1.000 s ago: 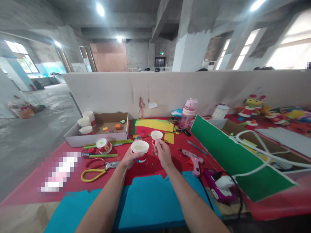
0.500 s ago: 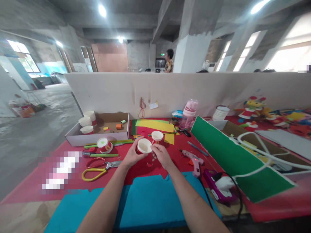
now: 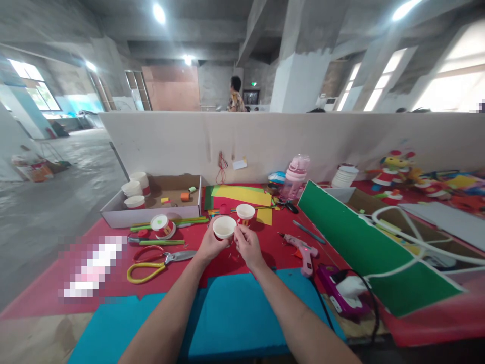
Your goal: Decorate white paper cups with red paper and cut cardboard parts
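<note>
Held cup (image 3: 224, 226) white inside, perhaps red outside

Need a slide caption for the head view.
Left hand holding a paper cup, right hand close to its rim, a second cup standing behind, pink glue gun to the right.

two smooth bare forearms (image 3: 168, 308), broad below, slim at the wrists (image 3: 256, 264)

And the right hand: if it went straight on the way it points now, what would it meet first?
Most likely the white-rimmed cup in the left hand; the right hand has its fingertips right at that rim, though depth makes actual contact hard to confirm.
</note>
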The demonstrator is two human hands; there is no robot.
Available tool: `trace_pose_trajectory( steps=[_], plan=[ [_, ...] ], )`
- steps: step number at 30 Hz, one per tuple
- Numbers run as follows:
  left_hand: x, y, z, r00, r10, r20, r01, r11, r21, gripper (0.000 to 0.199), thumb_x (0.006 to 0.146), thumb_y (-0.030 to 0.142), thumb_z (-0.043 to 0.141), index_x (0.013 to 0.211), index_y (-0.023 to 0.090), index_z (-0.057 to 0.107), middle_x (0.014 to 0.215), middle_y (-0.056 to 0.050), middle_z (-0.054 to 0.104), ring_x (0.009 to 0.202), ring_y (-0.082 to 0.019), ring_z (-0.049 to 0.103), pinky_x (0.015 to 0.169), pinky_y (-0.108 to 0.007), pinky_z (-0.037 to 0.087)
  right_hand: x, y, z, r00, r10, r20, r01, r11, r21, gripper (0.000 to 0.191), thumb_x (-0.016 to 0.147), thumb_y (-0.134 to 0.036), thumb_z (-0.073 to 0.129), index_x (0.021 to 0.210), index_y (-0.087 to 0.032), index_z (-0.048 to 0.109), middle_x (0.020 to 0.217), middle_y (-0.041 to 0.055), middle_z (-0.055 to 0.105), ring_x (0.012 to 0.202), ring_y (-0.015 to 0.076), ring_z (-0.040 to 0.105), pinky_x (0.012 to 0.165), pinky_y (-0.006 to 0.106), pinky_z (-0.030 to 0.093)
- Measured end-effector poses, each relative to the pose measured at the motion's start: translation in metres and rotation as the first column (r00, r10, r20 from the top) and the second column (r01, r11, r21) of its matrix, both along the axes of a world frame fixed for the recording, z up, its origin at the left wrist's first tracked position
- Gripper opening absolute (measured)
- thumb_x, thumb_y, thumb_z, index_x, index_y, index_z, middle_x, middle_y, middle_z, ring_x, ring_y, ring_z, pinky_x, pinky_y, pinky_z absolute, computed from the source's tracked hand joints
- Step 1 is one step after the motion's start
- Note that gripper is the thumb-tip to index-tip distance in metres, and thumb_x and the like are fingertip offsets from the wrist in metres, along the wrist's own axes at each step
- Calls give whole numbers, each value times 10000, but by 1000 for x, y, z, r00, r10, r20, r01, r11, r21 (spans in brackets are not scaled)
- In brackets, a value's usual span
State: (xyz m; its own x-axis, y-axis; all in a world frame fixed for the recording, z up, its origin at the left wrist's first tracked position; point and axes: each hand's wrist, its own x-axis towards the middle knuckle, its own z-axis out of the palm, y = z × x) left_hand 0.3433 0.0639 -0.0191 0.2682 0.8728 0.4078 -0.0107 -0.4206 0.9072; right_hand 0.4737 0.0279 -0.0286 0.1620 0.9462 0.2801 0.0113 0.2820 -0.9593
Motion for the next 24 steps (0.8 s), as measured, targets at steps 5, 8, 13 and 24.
trace_pose_trajectory(
  steps=[5, 8, 13, 24],
  plan=[
    [-4, 0, 3, 995, -83, 47, 87, 991, -103, 560, 627, 220, 701, 1149, 167, 505, 1042, -61, 632, 938, -186, 590, 830, -279, 457, 0, -5, 4, 997, 54, 61, -56, 998, 39, 379, 857, -507, 488, 620, -214, 442, 505, -39, 409, 439, 93, 364, 412, 218, 268],
    [-9, 1, 3, 991, -106, 85, 117, 983, -144, 581, 609, 241, 722, 1147, 165, 513, 1031, -59, 643, 927, -189, 594, 824, -277, 455, 0, -6, 7, 998, 45, 48, -48, 997, 61, 380, 868, -511, 476, 631, -215, 440, 502, -47, 402, 419, 88, 366, 403, 219, 281],
    [-14, 5, -1, 976, -132, 175, 166, 967, -194, 647, 615, 253, 753, 1194, 160, 481, 1080, -85, 637, 983, -207, 595, 867, -298, 447, 12, 0, 13, 993, -39, -110, 50, 993, 104, 348, 858, -521, 492, 710, -206, 495, 592, -39, 469, 425, 76, 399, 405, 218, 353],
    [-12, 12, -5, 999, -32, 3, 31, 990, 139, 636, 611, 137, 695, 1205, 191, 473, 1173, -86, 565, 1050, -219, 555, 931, -340, 429, 9, 8, 0, 991, 135, -13, -136, 986, -98, 411, 817, -593, 507, 674, -209, 480, 522, -65, 411, 413, 80, 371, 403, 204, 350]
  ],
)
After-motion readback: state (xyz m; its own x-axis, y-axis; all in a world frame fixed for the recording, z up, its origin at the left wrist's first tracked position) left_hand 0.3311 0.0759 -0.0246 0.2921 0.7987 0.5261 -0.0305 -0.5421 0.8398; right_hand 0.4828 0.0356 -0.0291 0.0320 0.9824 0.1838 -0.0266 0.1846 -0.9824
